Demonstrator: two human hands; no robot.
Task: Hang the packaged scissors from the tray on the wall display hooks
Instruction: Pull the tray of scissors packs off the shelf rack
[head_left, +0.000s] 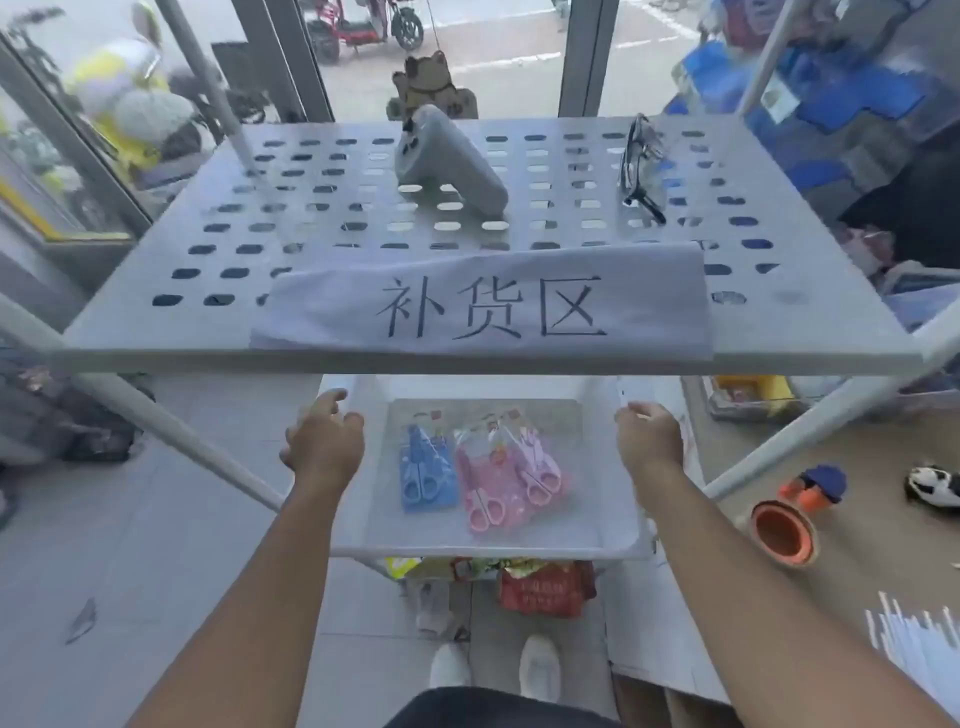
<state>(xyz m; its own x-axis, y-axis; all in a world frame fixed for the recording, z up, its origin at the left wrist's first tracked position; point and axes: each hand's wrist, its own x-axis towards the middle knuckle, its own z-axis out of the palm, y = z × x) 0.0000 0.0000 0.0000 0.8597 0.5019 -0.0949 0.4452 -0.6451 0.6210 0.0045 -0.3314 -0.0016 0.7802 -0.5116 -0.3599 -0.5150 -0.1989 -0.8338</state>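
A: How many packs are in the tray (358, 499)?

B: I count three packs of scissors: one blue pack (425, 474) on the left, and two pink packs (506, 475) overlapping each other just beside it. All three lie flat on the tray floor, handles toward the person.

A: And the tray itself?

B: One white tray, sitting under the shelf (467, 218), partly tucked beneath its front edge.

A: The hands?

B: Two. The left hand (324, 441) is at the tray's left rim, fingers curled over it; the right hand (649, 436) is at the right rim, fingers bent forward. Whether either one actually clamps the rim, I cannot tell; the fingertips are partly hidden. Neither touches a pack.

A: What is on the shelf?

B: One paper sign (483, 306) with three hand-written characters, draped over the front edge. One grey price gun (449, 166) lying near the middle back, and one pair of dark glasses (641, 166) well to its right.

A: Anything lower down?

B: Two white shoes (496, 670) on the floor tiles, a red packet (545, 587) below the tray, and one orange roll (783, 532) on the brown surface at right.
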